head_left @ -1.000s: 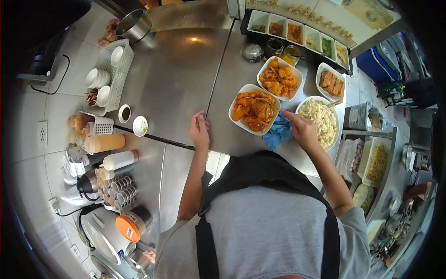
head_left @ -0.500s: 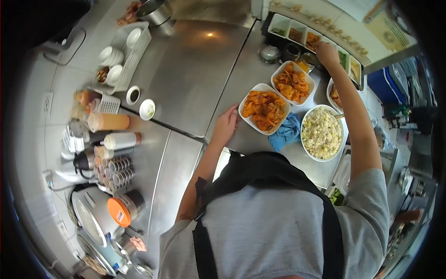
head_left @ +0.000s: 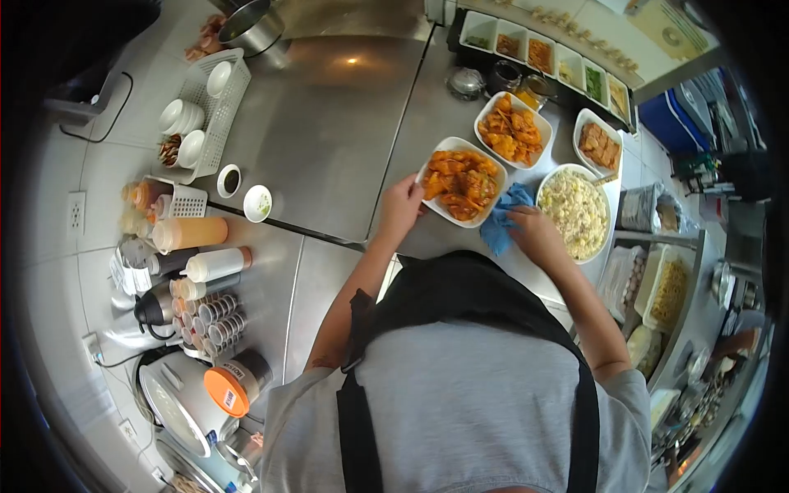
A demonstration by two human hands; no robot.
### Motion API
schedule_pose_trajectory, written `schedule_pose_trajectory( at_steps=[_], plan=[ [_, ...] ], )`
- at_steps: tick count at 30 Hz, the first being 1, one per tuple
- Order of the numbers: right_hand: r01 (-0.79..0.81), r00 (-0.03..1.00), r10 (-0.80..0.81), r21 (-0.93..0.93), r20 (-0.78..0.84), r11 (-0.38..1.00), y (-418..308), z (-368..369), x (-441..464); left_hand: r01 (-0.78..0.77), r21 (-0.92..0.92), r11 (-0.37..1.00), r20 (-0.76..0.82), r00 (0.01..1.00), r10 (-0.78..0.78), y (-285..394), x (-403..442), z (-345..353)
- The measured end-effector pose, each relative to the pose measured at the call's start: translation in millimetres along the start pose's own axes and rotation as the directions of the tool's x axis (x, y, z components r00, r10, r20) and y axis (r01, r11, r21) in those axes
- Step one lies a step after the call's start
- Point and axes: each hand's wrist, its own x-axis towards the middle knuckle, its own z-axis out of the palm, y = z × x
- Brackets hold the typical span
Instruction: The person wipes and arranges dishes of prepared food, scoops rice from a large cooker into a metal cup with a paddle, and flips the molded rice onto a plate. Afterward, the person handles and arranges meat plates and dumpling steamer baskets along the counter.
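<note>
White rounded-square bowl (head_left: 439,209) of orange-sauced food (head_left: 463,185), near side of grey metal bench (head_left: 427,107); probably weighty, rigid; best held at opposite sides. Left grip (head_left: 400,207) curled at its left edge, right grip (head_left: 538,233) on crumpled blue cloth (head_left: 498,228); closure of both unclear.

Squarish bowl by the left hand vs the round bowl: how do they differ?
- Outline: the squarish bowl has rounded corners; the round bowl is circular.
- Contents: the squarish bowl holds glossy orange pieces; the round bowl holds a pale, chunky mix.
- Place: the squarish bowl sits left of the blue cloth, the round bowl right of it.

Shared: both white, well filled.
</note>
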Motion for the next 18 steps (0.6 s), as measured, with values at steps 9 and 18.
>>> schedule_pose_trajectory(
  at_steps=[9, 18],
  plan=[
    [-0.401, 0.901, 0.434, 0.353, -0.017, 0.845, -33.2, 11.7, -1.1, -0.066, 0.397, 0.915, -0.279, 0.942, 0.189, 23.3, -62.1, -66.7],
    [-0.378, 0.832, 0.553, 0.776, 0.046, 0.505, -56.9, 7.7, -21.1, -0.638, 0.223, 0.738, 0.656, 0.657, 0.37, 57.0, -23.2, 39.7]
  ],
)
